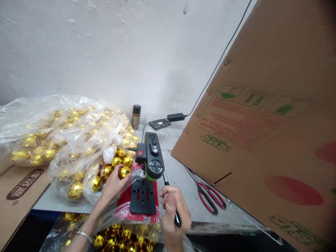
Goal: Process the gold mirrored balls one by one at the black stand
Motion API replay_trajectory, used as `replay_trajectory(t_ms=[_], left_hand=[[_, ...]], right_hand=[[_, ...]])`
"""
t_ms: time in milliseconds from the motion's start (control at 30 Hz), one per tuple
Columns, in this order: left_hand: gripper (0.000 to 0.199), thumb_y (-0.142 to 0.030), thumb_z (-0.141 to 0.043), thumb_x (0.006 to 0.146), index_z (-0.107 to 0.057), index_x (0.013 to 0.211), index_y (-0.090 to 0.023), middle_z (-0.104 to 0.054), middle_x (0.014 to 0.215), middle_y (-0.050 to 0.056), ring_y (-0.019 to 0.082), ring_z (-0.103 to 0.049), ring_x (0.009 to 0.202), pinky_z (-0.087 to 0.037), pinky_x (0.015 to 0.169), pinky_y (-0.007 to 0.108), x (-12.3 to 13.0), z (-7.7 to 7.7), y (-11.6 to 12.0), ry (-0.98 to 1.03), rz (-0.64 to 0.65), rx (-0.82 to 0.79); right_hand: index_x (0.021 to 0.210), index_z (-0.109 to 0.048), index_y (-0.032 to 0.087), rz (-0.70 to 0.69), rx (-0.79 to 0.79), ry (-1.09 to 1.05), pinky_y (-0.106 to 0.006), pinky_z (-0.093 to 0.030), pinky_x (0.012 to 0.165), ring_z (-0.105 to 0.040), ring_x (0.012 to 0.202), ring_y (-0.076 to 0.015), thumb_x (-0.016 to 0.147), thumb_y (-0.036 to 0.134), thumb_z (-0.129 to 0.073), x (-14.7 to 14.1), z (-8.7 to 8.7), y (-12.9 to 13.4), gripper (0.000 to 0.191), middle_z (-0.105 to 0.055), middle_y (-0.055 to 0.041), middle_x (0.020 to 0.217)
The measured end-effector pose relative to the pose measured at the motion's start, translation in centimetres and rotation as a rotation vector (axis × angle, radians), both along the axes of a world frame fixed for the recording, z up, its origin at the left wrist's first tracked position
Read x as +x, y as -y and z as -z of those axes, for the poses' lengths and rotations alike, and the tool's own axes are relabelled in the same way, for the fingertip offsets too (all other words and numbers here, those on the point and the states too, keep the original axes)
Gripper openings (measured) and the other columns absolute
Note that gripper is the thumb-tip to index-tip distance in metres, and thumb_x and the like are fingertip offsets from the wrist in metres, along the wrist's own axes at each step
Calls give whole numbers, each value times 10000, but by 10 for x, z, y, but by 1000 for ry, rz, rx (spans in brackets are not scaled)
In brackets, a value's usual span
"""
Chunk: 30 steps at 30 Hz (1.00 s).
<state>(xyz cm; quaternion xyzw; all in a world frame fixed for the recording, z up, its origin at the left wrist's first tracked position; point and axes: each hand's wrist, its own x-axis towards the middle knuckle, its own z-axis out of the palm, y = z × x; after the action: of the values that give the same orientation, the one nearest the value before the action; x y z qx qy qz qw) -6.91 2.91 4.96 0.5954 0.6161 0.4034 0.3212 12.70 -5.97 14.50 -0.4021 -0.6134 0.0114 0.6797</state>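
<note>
Near the middle of the worktable stands a small black press machine (154, 154) with a slotted black base plate (143, 197). My left hand (117, 182) holds a shiny gold faceted ball (124, 172) between thumb and fingers, just left of the machine, at the mouth of a clear plastic bag (89, 147) full of gold balls. My right hand (174, 210) is wrapped round the black-gripped lever (177, 219) on the machine's right side. Below the table edge, more gold balls (126, 236) lie in clear plastic.
Red-handled scissors (211, 197) lie right of the machine, beside a large leaning cardboard box (262, 133). Behind are a dark-capped can (135, 117), a black remote-like panel (160, 124) and a power adapter (176, 117) with a cable. Another cardboard box (21, 203) is at left.
</note>
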Motion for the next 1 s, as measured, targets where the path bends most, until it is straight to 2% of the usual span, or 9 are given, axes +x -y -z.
replay_trajectory(t_ms=[100, 167, 200, 267, 367, 467, 567, 833, 1000], left_hand=[[729, -721, -745, 800, -655, 1274, -175, -788, 1237, 161, 358, -760, 1140, -613, 984, 510, 10, 2, 16, 548, 25, -204], [762, -739, -765, 792, -651, 1298, -181, -787, 1271, 168, 355, -770, 1136, -627, 975, 512, 19, 9, 26, 751, 68, -294], [762, -740, -776, 788, -655, 1294, -183, -787, 1278, 168, 356, -768, 1145, -624, 989, 518, 24, 14, 30, 771, 76, -307], [755, -740, -783, 784, -662, 1286, -189, -779, 1302, 161, 360, -745, 1203, -591, 1061, 529, 34, 26, 36, 686, 62, -249], [720, -719, -753, 823, -649, 1321, -209, -739, 1385, 148, 354, -687, 1312, -523, 1157, 529, 46, 42, 38, 477, 43, -75], [599, -639, -720, 896, -651, 1332, -234, -727, 1404, 134, 351, -663, 1342, -505, 1167, 543, 52, 52, 40, 306, 71, 49], [511, -551, -737, 912, -674, 1321, -251, -742, 1373, 129, 369, -661, 1320, -516, 1132, 575, 54, 57, 43, 157, 85, 123], [543, -408, -771, 872, -668, 1367, -212, -756, 1311, 166, 385, -684, 1213, -544, 1070, 583, 57, 64, 44, -34, 231, 216], [521, -372, -758, 841, -673, 1323, -192, -769, 1216, 151, 373, -692, 1131, -542, 1038, 566, 61, 64, 40, -143, 257, 226]], right_hand=[[748, -521, 218, -4, -23, -57, -238, -425, 560, -579, 634, -108, 1060, 80, -461, -4, -11, -1, 347, -538, 27, 677], [741, -521, 218, -9, -42, -104, -234, -418, 554, -579, 643, -108, 1068, 92, -472, -6, -17, -3, 354, -531, 27, 678], [741, -520, 219, -13, -52, -119, -232, -419, 556, -581, 650, -108, 1072, 98, -476, -6, -20, -4, 355, -527, 27, 679], [749, -517, 219, -23, -64, -130, -230, -432, 573, -581, 659, -103, 1075, 100, -480, -6, -24, -5, 349, -522, 31, 688], [763, -512, 218, -30, -53, -110, -223, -448, 600, -579, 662, -91, 1073, 86, -477, -5, -26, -6, 339, -520, 38, 697], [789, -530, 217, -30, -35, -82, -223, -451, 597, -578, 660, -91, 1070, 70, -469, -4, -24, -4, 323, -530, 37, 706], [810, -544, 215, -34, -26, -60, -230, -457, 594, -579, 655, -95, 1066, 60, -459, -4, -22, -3, 312, -541, 33, 714], [828, -545, 217, -34, -35, -10, -210, -468, 589, -604, 667, -92, 1056, 56, -452, 0, -18, 3, 294, -581, 29, 731], [818, -532, 222, -33, -35, 62, -225, -493, 599, -629, 661, -107, 1043, 60, -439, 5, 1, 6, 293, -592, 23, 726]])
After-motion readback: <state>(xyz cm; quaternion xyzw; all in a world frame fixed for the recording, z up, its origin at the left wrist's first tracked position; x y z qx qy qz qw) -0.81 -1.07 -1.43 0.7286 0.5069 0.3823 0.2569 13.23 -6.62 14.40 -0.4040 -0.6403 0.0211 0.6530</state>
